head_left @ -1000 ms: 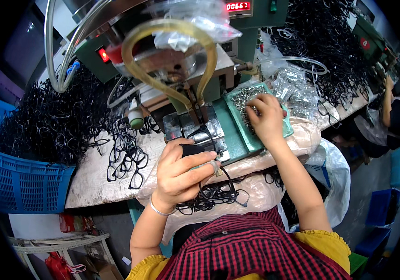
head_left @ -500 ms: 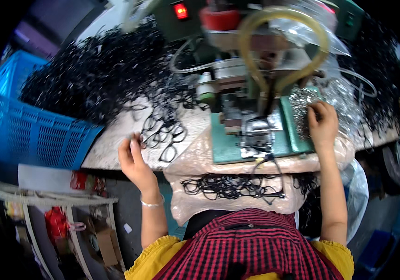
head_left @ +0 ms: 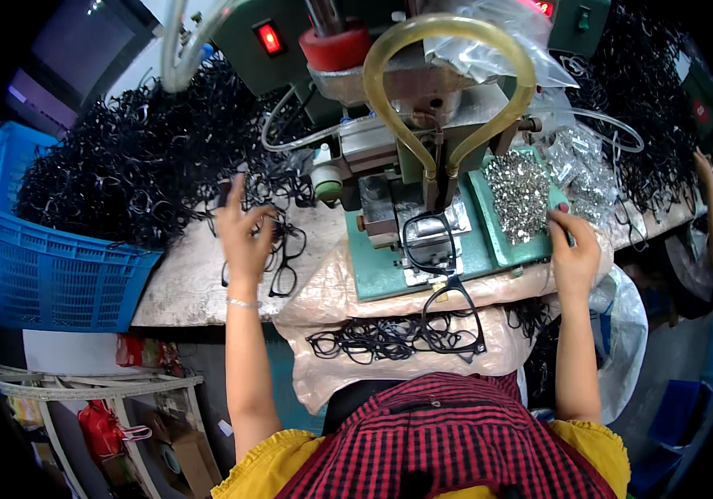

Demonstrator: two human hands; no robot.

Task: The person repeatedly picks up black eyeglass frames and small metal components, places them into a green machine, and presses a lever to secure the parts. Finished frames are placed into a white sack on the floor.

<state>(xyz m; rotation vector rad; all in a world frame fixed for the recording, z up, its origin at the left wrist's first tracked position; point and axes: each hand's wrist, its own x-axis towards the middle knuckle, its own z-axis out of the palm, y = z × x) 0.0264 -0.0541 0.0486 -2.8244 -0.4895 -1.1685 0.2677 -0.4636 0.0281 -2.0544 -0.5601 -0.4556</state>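
Over a few loose black eyeglass frames (head_left: 287,279) on the left of the table, my left hand (head_left: 246,237) reaches forward, its fingers apart and slightly blurred. My right hand (head_left: 574,249) is at the front right corner of the green tray (head_left: 498,249) of small silvery metal parts (head_left: 519,195). Its thumb and fingers are pinched together; anything between them is too small to make out. Between my hands, one black eyeglass frame (head_left: 454,283) sits at the press machine's metal fixture (head_left: 415,270), one rim on it and the other hanging over the front edge.
A large heap of black eyeglass frames (head_left: 140,158) spills beside a blue plastic basket (head_left: 65,274). More frames (head_left: 365,339) lie on the plastic-covered pad before me. The press (head_left: 423,91) has a looped yellowish hose (head_left: 377,66). Another person's arm (head_left: 712,208) shows at far right.
My left hand has moved forward with its fingers spreading. My right hand has drawn back from over the metal parts to the tray's corner. The whole view has shifted a little.
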